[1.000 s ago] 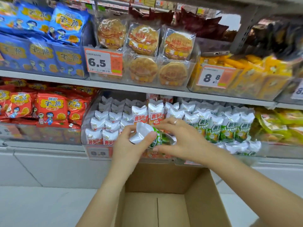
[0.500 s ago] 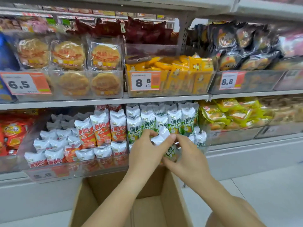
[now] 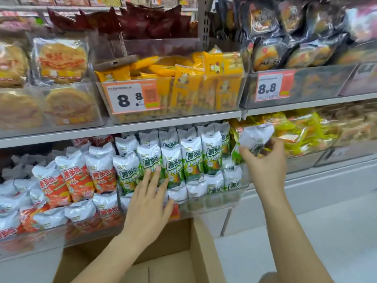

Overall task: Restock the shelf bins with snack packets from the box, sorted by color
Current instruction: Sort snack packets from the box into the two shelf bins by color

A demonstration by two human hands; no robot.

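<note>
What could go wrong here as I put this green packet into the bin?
The green bin already looks packed, so forcing the held packet in might topple the upright green packets that your left hand steadies. Your right hand holds it beside the yellow-green snacks, so it could land in the wrong bin.

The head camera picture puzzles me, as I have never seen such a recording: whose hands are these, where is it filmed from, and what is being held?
There is no machine here. A person wears a camera on the head, looking forward and down at their own two bare hands in front of shop shelves. The left hand lies flat with straight fingers against the green snack packets standing in a clear shelf bin. The right hand has a grip on one more green-and-white packet, raised at the bin's right end. Red packets of the same kind fill the bin to the left. Below the hands sits an open cardboard box.
</note>
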